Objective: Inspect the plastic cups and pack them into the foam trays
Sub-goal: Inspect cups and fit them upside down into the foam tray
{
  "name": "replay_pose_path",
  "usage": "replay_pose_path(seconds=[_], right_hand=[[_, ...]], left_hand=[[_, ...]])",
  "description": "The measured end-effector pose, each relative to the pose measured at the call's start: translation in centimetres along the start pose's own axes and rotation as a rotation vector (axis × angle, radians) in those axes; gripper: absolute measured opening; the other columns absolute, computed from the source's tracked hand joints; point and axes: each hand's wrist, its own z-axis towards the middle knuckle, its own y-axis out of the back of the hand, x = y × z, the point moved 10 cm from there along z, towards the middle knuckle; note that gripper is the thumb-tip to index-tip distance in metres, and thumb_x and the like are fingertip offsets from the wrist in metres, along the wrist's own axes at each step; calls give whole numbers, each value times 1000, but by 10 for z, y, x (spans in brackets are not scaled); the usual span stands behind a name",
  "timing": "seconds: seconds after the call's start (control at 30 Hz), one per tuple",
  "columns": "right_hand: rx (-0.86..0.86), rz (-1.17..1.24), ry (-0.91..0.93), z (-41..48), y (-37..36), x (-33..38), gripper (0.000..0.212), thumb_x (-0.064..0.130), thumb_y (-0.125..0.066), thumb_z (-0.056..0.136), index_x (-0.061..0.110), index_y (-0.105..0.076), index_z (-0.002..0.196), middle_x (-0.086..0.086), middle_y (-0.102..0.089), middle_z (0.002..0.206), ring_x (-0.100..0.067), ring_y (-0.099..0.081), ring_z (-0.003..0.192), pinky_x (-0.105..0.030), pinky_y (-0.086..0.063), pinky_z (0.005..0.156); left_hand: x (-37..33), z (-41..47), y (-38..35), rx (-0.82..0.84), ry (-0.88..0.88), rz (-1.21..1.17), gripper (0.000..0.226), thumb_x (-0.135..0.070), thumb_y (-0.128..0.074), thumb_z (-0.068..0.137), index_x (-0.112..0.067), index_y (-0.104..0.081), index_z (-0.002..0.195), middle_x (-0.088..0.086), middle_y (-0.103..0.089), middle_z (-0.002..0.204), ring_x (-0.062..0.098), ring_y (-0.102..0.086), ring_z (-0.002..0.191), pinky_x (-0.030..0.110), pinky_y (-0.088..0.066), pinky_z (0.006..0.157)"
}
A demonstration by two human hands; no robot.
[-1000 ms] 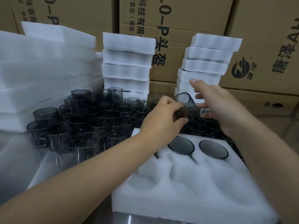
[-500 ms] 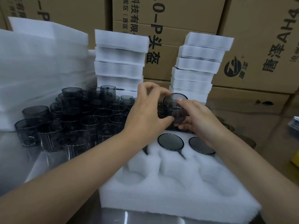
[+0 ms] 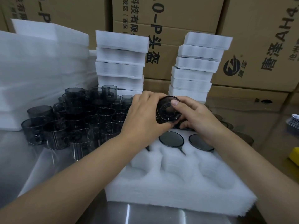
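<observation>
One smoky translucent cup (image 3: 168, 110) was held tilted above the white foam tray (image 3: 178, 180) at the worktop's (image 3: 145, 214) near edge. Two seated cups (image 3: 171, 139) occupied its far pockets. Loose cups (image 3: 77, 120) stood toward the left edge.

Right hand (image 3: 199, 118) joined left hand (image 3: 144, 114); cup (image 3: 165, 112) tilted toward camera.

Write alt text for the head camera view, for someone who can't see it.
The left hand and right hand hold one smoky cup, tilted toward the camera, over a white foam tray with two cups seated in its far pockets. Loose cups crowd the table at left; foam stacks and cardboard boxes stand behind.
</observation>
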Motion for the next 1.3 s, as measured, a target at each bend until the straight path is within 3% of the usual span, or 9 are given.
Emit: replay_pose_path(seconds=[0.57, 0.83, 1.0, 1.17, 1.3], right_hand=[[30, 36, -26, 5, -4, -5, 42, 70, -59, 66, 38, -72, 88, -1, -71, 80, -16, -62, 66, -22, -44, 51], [35, 32, -36, 6, -4, -8, 37, 67, -60, 66, 36, -71, 84, 0, -71, 78, -15, -61, 65, -23, -45, 52], [11, 110, -56, 7, 0, -12, 28, 49, -63, 73, 26, -69, 87, -1, -68, 78, -18, -58, 64, -28, -47, 55], [57, 189, -80, 8, -4, -14, 36, 38, -59, 76, 13, -63, 103, -8, -65, 84, -21, -58, 64, -29, -50, 56], [108, 215, -83, 6, -10, -12, 48, 45, -54, 78, 10, -61, 110, -11, -67, 93, -21, -63, 67, -30, -51, 56]], left_hand=[[6, -2, -2, 44, 31, -97, 63, -35, -78, 68, -33, -48, 124, -14, -51, 113, 5, -35, 110, 16, -32, 89], [7, -2, -2, 36, 28, -97, 71, -35, -76, 69, -31, -43, 131, -16, -47, 113, 4, -34, 113, 14, -30, 87], [7, -2, -5, 78, 38, -154, 67, -38, -79, 69, -33, -45, 127, -12, -53, 117, 7, -47, 112, 25, -41, 94], [7, -1, -2, 86, 56, -222, 67, -40, -83, 65, -36, -46, 121, -17, -54, 112, -1, -52, 102, 10, -40, 82], [12, 4, 3, 180, 71, -328, 63, -36, -85, 62, -36, -49, 114, -22, -59, 106, -13, -55, 94, 4, -41, 76]])
